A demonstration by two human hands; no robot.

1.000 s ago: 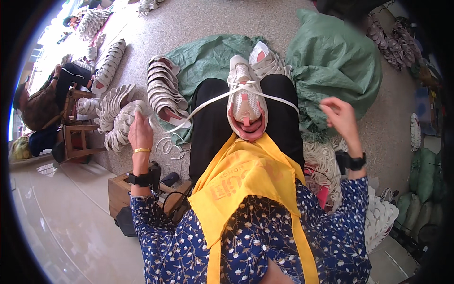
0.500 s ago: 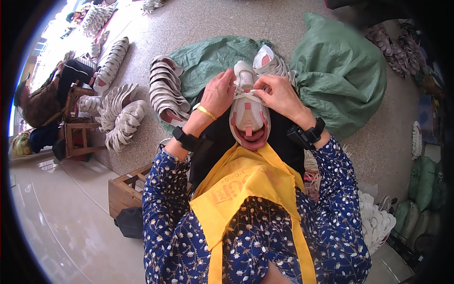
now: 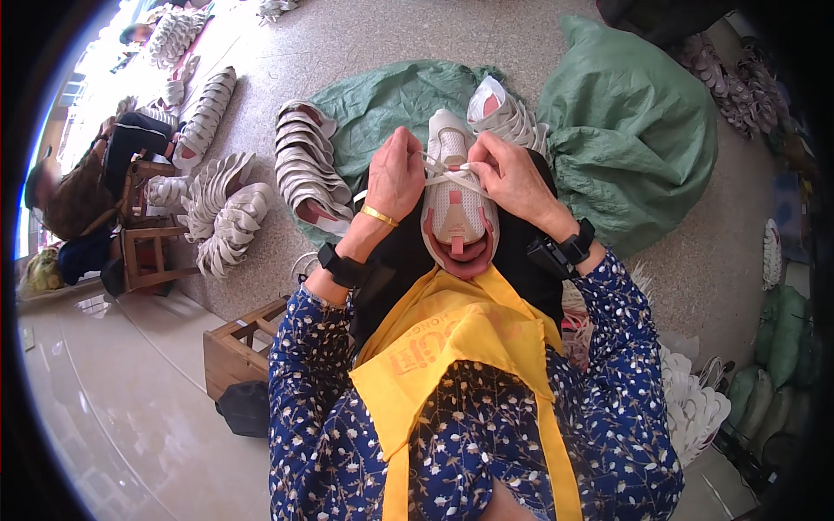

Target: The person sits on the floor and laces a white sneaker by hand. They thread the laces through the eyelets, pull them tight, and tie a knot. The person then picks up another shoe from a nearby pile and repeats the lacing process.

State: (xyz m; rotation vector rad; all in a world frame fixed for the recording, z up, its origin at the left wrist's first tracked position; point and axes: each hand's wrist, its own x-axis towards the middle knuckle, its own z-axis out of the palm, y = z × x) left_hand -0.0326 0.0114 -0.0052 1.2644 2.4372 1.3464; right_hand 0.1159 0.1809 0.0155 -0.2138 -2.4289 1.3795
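Note:
A white and pink sneaker upper [image 3: 454, 211] rests on my lap, its pink-lined opening turned toward me. White shoelace [image 3: 449, 170] crosses over its lacing area. Left of the upper, my left hand [image 3: 397, 176] is closed in a pinch on a shoelace end. On the other side, my right hand [image 3: 511, 178] pinches the lace close to the upper. Between the two hands the lace strands are stretched out. A yellow apron [image 3: 452, 334] covers my lap just below the opening.
Nested uppers form one stack [image 3: 306, 165] at left and another [image 3: 512, 122] beyond my right hand. A green sack [image 3: 630, 139] bulges at right; a flat green sack [image 3: 391, 108] lies ahead. Beside me stands a wooden stool [image 3: 239, 347]. A seated person [image 3: 82, 195] is at far left.
My left hand has moved left, away from the upper, drawing the shoelace out between the hands. My right hand has shifted only slightly, still pinching lace.

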